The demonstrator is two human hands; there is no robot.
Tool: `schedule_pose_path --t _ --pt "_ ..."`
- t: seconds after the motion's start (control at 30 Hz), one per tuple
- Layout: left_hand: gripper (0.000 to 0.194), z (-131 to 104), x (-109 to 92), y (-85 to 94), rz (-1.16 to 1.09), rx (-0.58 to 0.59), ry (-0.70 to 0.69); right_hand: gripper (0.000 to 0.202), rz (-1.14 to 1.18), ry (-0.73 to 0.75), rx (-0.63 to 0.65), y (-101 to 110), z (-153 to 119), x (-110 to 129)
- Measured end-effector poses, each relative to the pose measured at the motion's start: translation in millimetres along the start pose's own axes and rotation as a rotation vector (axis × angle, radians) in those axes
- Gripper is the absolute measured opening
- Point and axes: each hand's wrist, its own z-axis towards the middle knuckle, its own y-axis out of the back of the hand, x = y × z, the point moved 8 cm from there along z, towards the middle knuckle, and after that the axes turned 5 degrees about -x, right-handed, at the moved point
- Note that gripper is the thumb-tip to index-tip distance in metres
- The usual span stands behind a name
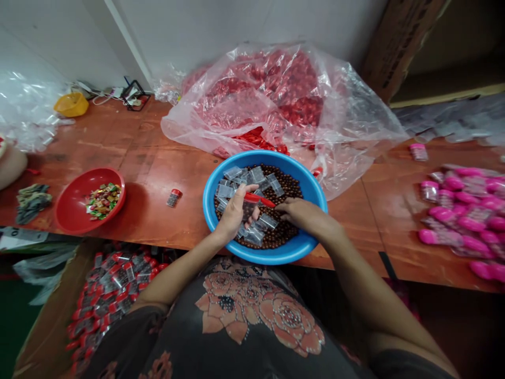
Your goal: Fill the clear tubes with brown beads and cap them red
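Observation:
My left hand [235,215] is closed around a small clear plastic container [248,209], which looks dark inside, over a blue basin [265,258]. A red lid [261,199] lies across the container's top and sticks out to the right. At its outer end are the fingertips of my right hand [298,213], drawn together and seemingly pinching it. The basin holds many brown beads [290,184] or balls, with several clear empty-looking containers [257,175] lying on them, mostly on the left.
Behind the basin lies a big clear bag [276,95] of red pieces. Left are a filled red-lidded container [174,198] and a red bowl [71,205] of wrapped sweets. Pink-capped containers [469,205] lie right. Below the table edge, a box holds red-lidded containers [114,289].

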Motion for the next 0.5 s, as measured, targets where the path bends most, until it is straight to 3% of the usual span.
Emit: schedule_pose_path --t 0.1,0.23,0.3,0.43,0.5 --pt "0.065 -1 -2 -2.3 0.051 0.024 -0.022 0.021 -0.060 0.004 0.144 -18 6 0" --pt "0.068 -3 3 -7.2 0.124 0.071 -0.016 0.020 -0.063 -0.029 0.104 -13 5 -2" --pt "0.068 -3 6 -8.8 0.163 0.094 -0.020 0.024 0.005 -0.058 -0.070 6 2 -2" --pt "0.068 -4 12 -13.0 0.255 0.124 -0.018 0.028 0.539 -0.068 -0.678 60 -26 7" --pt "0.070 -4 15 -16.9 0.309 0.138 -0.025 0.026 0.747 0.019 -0.752 69 -37 25"
